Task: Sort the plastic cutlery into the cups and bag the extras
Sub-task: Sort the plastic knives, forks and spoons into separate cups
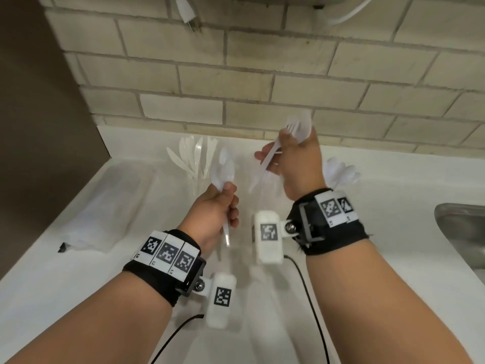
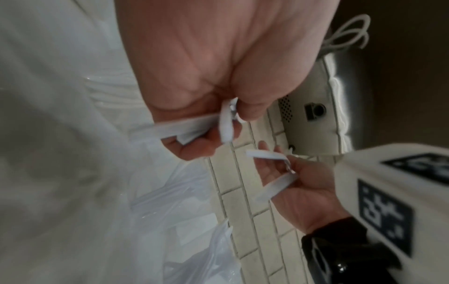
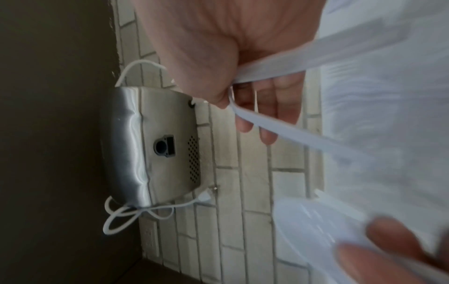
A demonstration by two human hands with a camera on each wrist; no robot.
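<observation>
My left hand [image 1: 223, 206] grips the handles of a few white plastic spoons [image 1: 223, 169], bowls up, above the white counter [image 1: 78, 285]. In the left wrist view the spoon handles [image 2: 226, 123] stick out from under the curled fingers. To the right and a little higher, my right hand [image 1: 288, 156] grips a bunch of white forks [image 1: 299, 127], tines toward the wall; their handles [image 3: 267, 123] cross the palm. A clear cup of knives [image 1: 194, 164] stands at the back. A cup of spoons [image 1: 338, 172] shows partly behind my right wrist.
A clear plastic bag [image 1: 105, 206] lies flat on the counter at the left, beside a dark side wall. A steel sink [image 1: 459, 232] is at the right edge. The tiled wall behind carries a metal dispenser [image 3: 150, 146] with white cords.
</observation>
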